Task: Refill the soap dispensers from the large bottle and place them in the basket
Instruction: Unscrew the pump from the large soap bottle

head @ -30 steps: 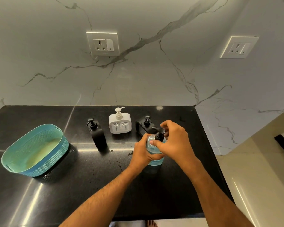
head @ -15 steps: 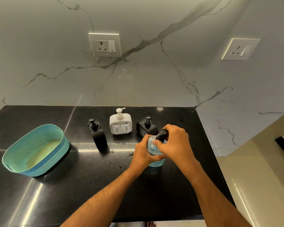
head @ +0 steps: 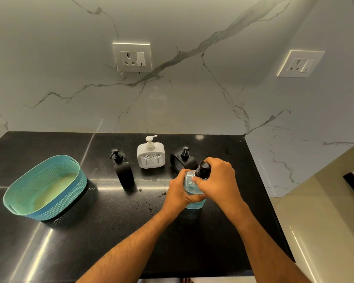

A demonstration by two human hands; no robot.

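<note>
A marble wall (head: 182,94) with grey veins fills the upper half of the view and carries two sockets, one (head: 132,57) above the middle of the counter and one (head: 300,63) off to the right. Below it lies the black counter (head: 74,242), glossy, with light streaks and a few small wet spots near its middle. On its left part sits the teal basket (head: 44,187), oval and woven-looking, with nothing visible inside it. Two bare forearms reach in from the bottom edge and meet right of centre over the clear bottle (head: 193,203), which stands on the counter and holds blue liquid. The left hand (head: 180,193) wraps round the bottle's body from the left, fingers curled against its side. The right hand (head: 220,181) comes over the top, its fingers and thumb curled round the bottle's black pump head (head: 202,170), which sits tilted at the bottle's neck. Behind the hands stand three dispensers in a row near the wall: a tall black one (head: 123,170) at the left, well apart from the basket; a white square one (head: 151,153) with a white pump in the middle; and a low black one (head: 182,161) at the right, just behind the held bottle and partly hidden by the right hand.
</note>
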